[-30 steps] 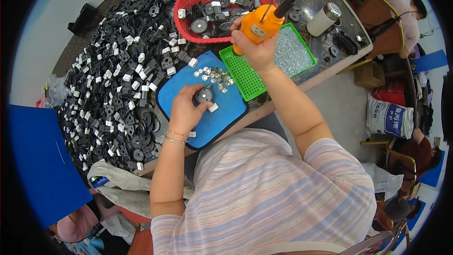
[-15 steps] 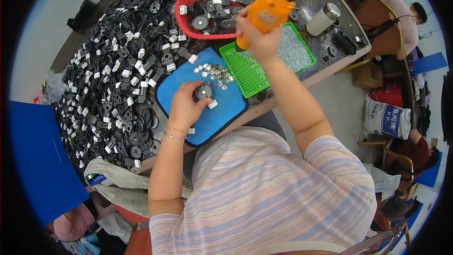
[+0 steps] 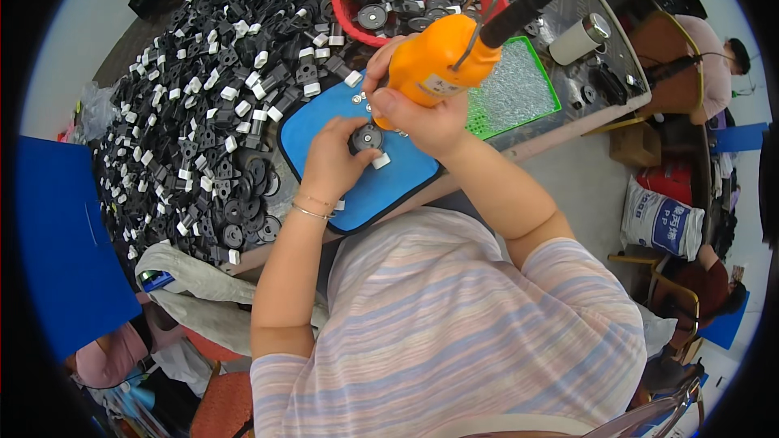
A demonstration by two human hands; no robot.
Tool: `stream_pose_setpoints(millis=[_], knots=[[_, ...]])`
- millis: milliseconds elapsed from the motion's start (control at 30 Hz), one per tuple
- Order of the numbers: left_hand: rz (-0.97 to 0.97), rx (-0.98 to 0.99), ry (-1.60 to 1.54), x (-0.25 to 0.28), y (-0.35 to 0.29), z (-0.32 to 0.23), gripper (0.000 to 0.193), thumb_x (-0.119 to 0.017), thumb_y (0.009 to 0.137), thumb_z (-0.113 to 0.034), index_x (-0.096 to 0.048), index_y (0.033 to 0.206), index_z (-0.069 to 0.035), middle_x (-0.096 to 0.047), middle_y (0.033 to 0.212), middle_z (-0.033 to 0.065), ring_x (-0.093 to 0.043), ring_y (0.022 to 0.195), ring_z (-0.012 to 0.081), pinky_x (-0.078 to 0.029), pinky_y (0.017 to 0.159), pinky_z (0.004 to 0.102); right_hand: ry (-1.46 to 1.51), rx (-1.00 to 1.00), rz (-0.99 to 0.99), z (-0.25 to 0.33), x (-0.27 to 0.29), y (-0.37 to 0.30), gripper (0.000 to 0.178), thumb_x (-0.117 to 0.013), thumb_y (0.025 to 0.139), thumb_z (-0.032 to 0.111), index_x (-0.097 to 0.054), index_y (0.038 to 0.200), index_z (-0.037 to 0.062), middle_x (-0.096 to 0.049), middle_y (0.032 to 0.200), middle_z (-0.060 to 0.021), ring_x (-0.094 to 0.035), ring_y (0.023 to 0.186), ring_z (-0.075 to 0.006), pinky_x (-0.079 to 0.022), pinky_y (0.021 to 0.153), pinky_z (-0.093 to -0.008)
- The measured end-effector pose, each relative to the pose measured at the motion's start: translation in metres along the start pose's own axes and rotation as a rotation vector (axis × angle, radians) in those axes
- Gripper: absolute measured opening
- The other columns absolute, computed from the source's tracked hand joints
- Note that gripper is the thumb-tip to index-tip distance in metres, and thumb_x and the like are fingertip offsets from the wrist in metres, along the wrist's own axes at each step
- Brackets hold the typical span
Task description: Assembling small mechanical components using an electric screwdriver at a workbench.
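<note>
On a blue mat [image 3: 357,201] my left hand [image 3: 331,161] grips a round black plastic wheel part [image 3: 369,137] with a white tab [image 3: 381,161], fingers and thumb at its sides. My right hand [image 3: 434,122] is wrapped round an orange electric screwdriver [image 3: 442,57] whose cord rises from its back end. The driver slants down toward the wheel part; its tip is hidden, so I cannot tell whether it touches. Small round metal pieces [image 3: 357,100] lie on the mat, partly covered by my right hand. Behind that hand sits a green tray [image 3: 542,71] holding many small silvery screws [image 3: 515,85].
A large heap of black parts with white tabs [image 3: 219,105] covers the table's left side. At the back stands a red basket [image 3: 355,31] of similar parts. A thermos [image 3: 574,40] is at the right. A grey cloth [image 3: 195,308] hangs by the near left edge. Other people sit beyond.
My right hand has brought the screwdriver left and nearer, from above the green tray to over the wheel part. My left hand keeps its hold on the part.
</note>
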State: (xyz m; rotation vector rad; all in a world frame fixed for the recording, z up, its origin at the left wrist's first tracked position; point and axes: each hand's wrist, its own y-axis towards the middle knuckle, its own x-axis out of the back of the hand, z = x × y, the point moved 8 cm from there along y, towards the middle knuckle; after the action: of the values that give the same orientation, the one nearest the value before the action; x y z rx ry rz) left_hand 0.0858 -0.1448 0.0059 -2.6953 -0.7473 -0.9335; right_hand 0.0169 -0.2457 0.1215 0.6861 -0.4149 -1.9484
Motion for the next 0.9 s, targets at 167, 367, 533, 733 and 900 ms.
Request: stream_pose_setpoints(millis=[167,367,533,733,900], knots=[[0.007,0.031,-0.022,0.000,0.000,0.000,0.045,-0.078,0.063,-0.010,-0.062,0.104,-0.001,-0.060,0.093,0.0135,-0.059,0.082,0.0299,-0.048,0.071,0.0347,0.021,-0.058,-0.038,-0.008,0.000,-0.001,0.023,-0.062,0.076,-0.002,-0.052,0.096,-0.0002,-0.056,0.087,-0.0112,-0.057,0.064,-0.0128,-0.049,0.059,-0.0235],[0.010,0.021,-0.018,0.001,0.000,-0.002,0.045,-0.078,0.063,-0.009,-0.062,0.105,-0.002,-0.059,0.092,0.0131,-0.059,0.081,0.0291,-0.048,0.071,0.0343,0.044,-0.062,-0.085,-0.015,0.005,-0.002,0.021,-0.062,0.077,0.000,-0.052,0.096,0.0000,-0.057,0.086,-0.0108,-0.057,0.063,-0.0130,-0.048,0.058,-0.0244],[-0.011,0.018,-0.015,0.003,-0.001,-0.002,0.045,-0.078,0.063,-0.008,-0.062,0.105,-0.002,-0.060,0.092,0.0133,-0.060,0.081,0.0294,-0.049,0.071,0.0346,0.083,-0.056,-0.131,-0.017,0.011,-0.002,0.021,-0.062,0.078,0.001,-0.051,0.096,-0.0005,-0.057,0.085,-0.0112,-0.057,0.063,-0.0136,-0.047,0.057,-0.0255],[-0.015,0.009,-0.016,0.003,-0.001,-0.004,0.046,-0.078,0.063,-0.008,-0.062,0.105,-0.001,-0.060,0.095,0.0141,-0.060,0.083,0.0300,-0.049,0.073,0.0347,0.039,-0.026,-0.073,-0.015,0.011,-0.002,0.023,-0.063,0.078,0.002,-0.051,0.097,-0.0010,-0.056,0.086,-0.0121,-0.056,0.063,-0.0139,-0.047,0.058,-0.0255],[0.003,0.021,0.002,0.003,0.000,-0.005,0.045,-0.078,0.063,-0.009,-0.062,0.105,-0.001,-0.060,0.094,0.0140,-0.060,0.084,0.0299,-0.049,0.073,0.0349,0.060,-0.007,-0.051,-0.013,0.007,-0.002,0.023,-0.063,0.077,0.000,-0.051,0.097,-0.0012,-0.056,0.088,-0.0124,-0.057,0.063,-0.0140,-0.048,0.059,-0.0257]])
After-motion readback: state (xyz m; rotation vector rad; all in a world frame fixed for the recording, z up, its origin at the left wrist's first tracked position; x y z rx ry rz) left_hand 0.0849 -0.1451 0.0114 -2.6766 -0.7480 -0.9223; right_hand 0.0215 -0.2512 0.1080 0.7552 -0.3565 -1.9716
